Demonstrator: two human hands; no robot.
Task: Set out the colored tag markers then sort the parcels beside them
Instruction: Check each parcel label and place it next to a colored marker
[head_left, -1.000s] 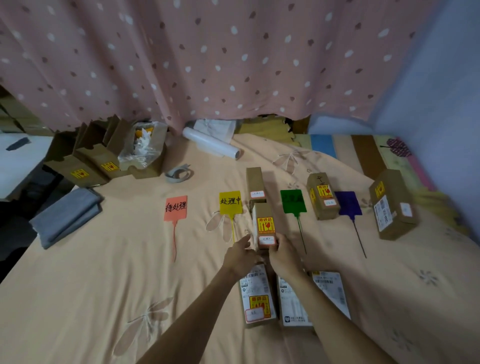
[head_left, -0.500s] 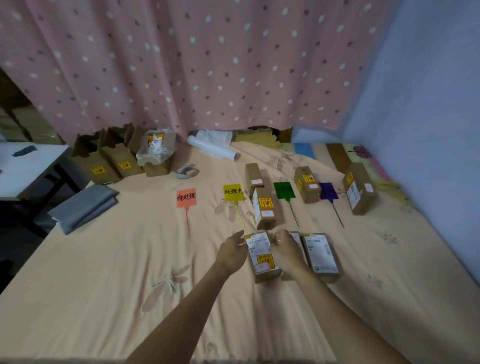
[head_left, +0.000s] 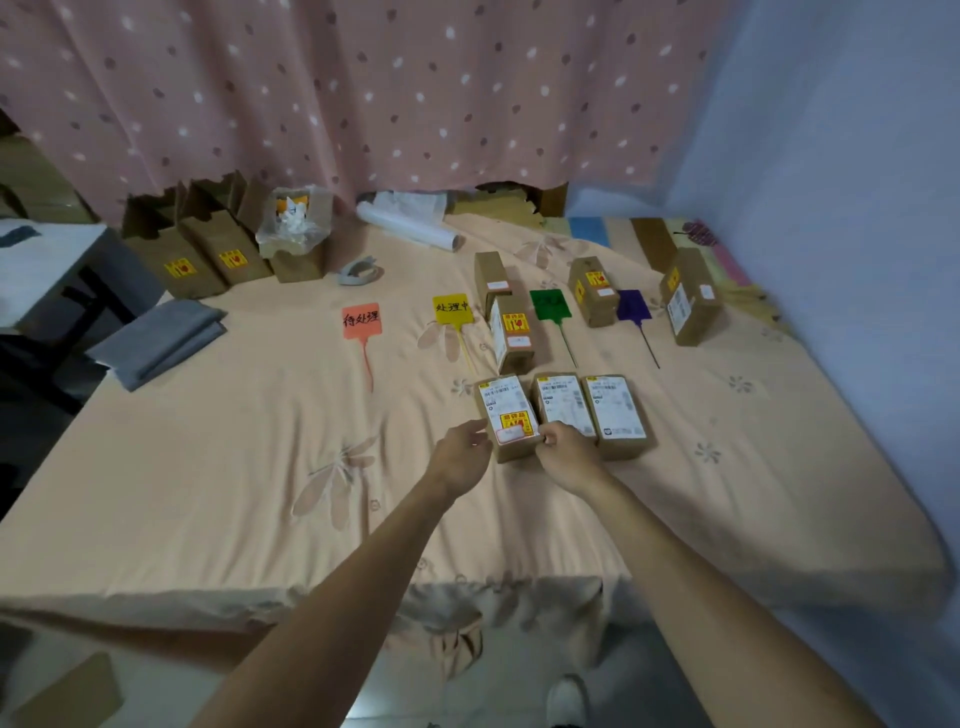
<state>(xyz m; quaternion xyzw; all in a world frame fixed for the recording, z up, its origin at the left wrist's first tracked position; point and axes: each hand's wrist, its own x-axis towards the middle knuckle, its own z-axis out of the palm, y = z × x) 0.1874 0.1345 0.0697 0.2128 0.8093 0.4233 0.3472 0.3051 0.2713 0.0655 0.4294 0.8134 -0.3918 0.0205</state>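
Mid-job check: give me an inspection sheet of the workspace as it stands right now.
Surface: bed sheet, peach with flower print, mostly bare at the left.
Job's things: orange tag, yellow tag, green tag and purple tag lie in a row. Sorted parcels sit beside the yellow, green and purple tags, none by the orange. Three unsorted parcels lie side by side nearer the person.
Clutter: open cartons, tape roll, white roll, folded grey cloth.
Hands: left hand and right hand grip the leftmost unsorted parcel.
Cables: nothing seen.
Surroundings: dotted pink curtain, blue wall.
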